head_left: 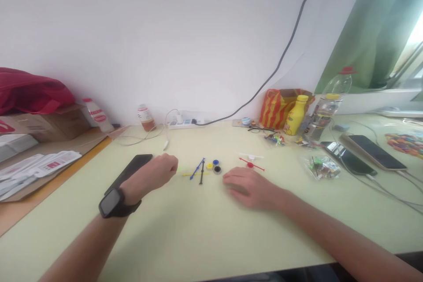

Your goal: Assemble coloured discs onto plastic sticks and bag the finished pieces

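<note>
My left hand [158,171], with a black watch [111,203] on its wrist, is closed just above the table. A bit of light green shows beside its fingertips; whatever the fingers hold is hidden. To its right, a blue arrow [197,168], a black arrow [202,172] and a yellow arrow [187,175] lie close together, partly crossing. Beside them sit a yellow round base [209,166], a blue one [216,162] and a black one [217,170]. My right hand [249,186] rests on the table, fingers loosely bent, thumb apart. Beyond it are a red arrow spinner [250,165] and a white spinner [251,157].
A black phone [128,172] lies beside my left wrist. Along the wall stand a drink bottle [146,117], a power strip [187,124], a striped bag [272,110] and a yellow bottle [296,116]. At right are a plastic packet [322,167] and two phones with cables.
</note>
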Demonstrator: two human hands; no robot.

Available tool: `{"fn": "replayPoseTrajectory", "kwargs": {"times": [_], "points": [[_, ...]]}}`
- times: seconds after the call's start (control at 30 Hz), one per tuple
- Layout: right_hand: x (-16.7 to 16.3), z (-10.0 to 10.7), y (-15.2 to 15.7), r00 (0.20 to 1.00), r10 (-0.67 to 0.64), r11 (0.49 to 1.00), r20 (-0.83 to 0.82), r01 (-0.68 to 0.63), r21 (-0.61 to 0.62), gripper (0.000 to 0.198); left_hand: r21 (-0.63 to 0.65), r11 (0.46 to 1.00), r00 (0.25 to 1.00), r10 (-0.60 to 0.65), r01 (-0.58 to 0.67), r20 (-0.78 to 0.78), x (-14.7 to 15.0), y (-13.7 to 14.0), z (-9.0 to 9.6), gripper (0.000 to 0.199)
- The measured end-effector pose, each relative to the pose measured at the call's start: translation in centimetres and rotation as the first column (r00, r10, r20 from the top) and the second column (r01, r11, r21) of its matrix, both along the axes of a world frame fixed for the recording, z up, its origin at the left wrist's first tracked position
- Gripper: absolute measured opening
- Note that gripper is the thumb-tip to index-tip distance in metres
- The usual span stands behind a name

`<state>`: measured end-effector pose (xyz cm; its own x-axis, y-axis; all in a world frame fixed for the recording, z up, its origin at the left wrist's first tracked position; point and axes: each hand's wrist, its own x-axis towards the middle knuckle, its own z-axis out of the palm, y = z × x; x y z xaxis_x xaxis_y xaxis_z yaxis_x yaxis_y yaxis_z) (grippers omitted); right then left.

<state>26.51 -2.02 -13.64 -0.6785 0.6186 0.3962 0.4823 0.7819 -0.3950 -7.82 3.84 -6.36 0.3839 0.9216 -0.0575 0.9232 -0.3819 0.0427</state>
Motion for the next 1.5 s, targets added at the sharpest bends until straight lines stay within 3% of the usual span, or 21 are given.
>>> {"fn": "replayPoseTrajectory", "kwargs": {"times": [0.17, 0.33, 0.43, 0.57, 0.63, 0.73, 0.8, 0.87, 0.97, 1.2, 1.27, 1.5], "points": [[-1.0, -0.2, -0.5, 0.997, 0.062, 0.997, 0.05, -0.06, -0.04, 0.042, 0.082, 0.996, 0.997, -0.041, 0.036, 0.061, 1.1, -0.2, 0.9, 0.015], [-0.7, -0.1, 0.6, 0.996, -0.031, 0.997, 0.087, 0.037, -0.068, 0.045, 0.12, 0.984, 0.963, -0.154, 0.13, 0.219, 4.6, -1.2, 0.9, 0.018], [-0.1, -0.1, 0.7, 0.996, -0.076, 0.994, 0.045, 0.08, -0.074, 0.041, 0.176, 0.965, 0.881, -0.251, 0.195, 0.401, 6.7, -1.7, -0.5, 0.02], [0.6, 0.2, 0.3, 0.991, -0.091, 0.979, -0.099, 0.07, -0.193, 0.025, 0.232, 0.953, 0.745, -0.298, 0.195, 0.597, 8.5, -2.1, -3.6, 0.015], [0.8, 0.4, 0.3, 0.97, -0.16, 0.966, -0.185, 0.116, -0.231, 0.011, 0.247, 0.943, 0.683, -0.333, 0.225, 0.65, 9.1, -2.4, -5.1, 0.014], [1.0, 0.8, 0.5, 0.91, -0.307, 0.935, -0.279, 0.233, -0.267, 0.014, 0.282, 0.92, 0.608, -0.392, 0.273, 0.69, 10.0, -2.9, -6.4, 0.014], [0.9, 1.0, 0.6, 0.901, -0.319, 0.911, -0.296, 0.205, -0.357, 0.017, 0.32, 0.899, 0.561, -0.436, 0.298, 0.704, 10.5, -3.3, -6.8, 0.013], [0.8, 1.2, 0.8, 0.916, -0.257, 0.875, -0.308, 0.085, -0.476, 0.02, 0.347, 0.883, 0.537, -0.468, 0.315, 0.702, 10.8, -3.6, -6.9, 0.013], [0.8, 1.2, 1.0, 0.915, -0.209, 0.801, -0.344, -0.041, -0.597, 0.023, 0.339, 0.882, 0.564, -0.469, 0.326, 0.679, 10.8, -3.9, -6.7, 0.014], [1.3, 0.5, 1.5, 0.903, -0.34, 0.644, -0.263, 0.02, -0.765, 0.018, 0.219, 0.896, 0.689, -0.437, 0.386, 0.578, 10.2, -4.3, -5.5, 0.02], [1.3, 0.0, 1.6, 0.91, -0.338, 0.651, -0.242, 0.04, -0.758, 0.016, 0.204, 0.892, 0.708, -0.445, 0.403, 0.548, 10.2, -4.4, -5.4, 0.022], [1.4, -1.2, 2.1, 0.911, -0.341, 0.763, -0.231, 0.125, -0.634, 0.014, 0.203, 0.877, 0.711, -0.474, 0.436, 0.519, 10.2, -3.9, -6.4, 0.034]]}}
